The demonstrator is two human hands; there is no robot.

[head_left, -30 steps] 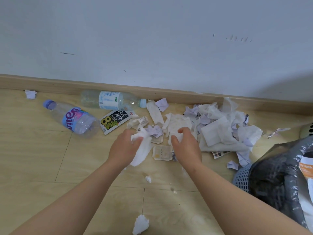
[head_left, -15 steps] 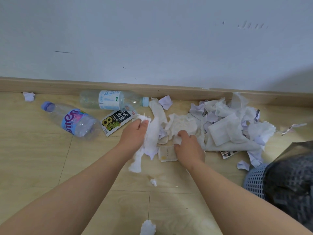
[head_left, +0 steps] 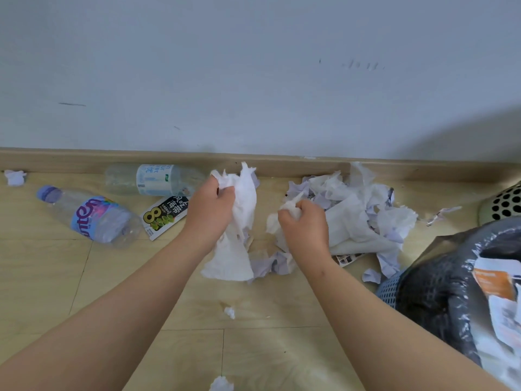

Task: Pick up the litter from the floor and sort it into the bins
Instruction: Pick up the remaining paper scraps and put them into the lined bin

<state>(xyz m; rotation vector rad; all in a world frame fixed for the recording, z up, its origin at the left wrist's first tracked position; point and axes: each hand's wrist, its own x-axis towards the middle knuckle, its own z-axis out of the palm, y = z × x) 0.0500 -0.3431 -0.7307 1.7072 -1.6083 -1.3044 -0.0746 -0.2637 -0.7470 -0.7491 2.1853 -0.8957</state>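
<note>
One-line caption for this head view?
Left hand grips a long tissue, right hand a crumpled wad, above floor litter; lined bin at right.

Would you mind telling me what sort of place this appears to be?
Probably a room indoors, home or office unclear: wood-look plank floor, a baseboard under a plain painted wall, and a lined waste basket nearby.

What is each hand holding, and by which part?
The left hand grips a long white tissue by its bunched upper end, the rest hanging down. The right hand clutches a smaller crumpled tissue round its middle.

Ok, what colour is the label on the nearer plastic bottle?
The label is blue and purple with white lettering; head view.
</note>
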